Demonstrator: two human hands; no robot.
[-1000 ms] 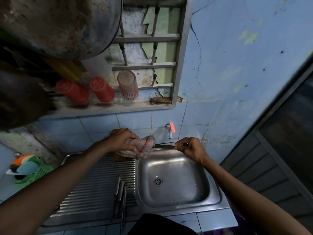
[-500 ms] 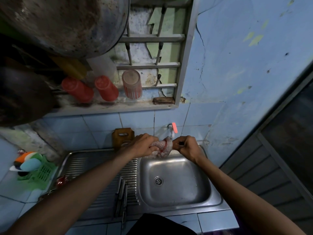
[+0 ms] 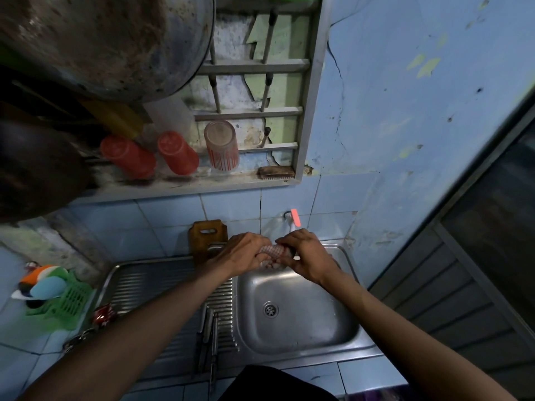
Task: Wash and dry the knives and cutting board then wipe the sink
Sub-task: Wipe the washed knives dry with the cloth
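1. Knife: hidden inside the checked cloth between both sets of fingers.
2. Left hand curls around the cloth.
3. Right hand grips its other end; sink below, cutting board just left.

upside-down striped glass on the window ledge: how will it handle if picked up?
The striped glass looks like thin clear glass, so probably light but fragile. It stands mouth-down on the grimy ledge, so likely steady until nudged. The smooth wall may be slippery for wet hands.
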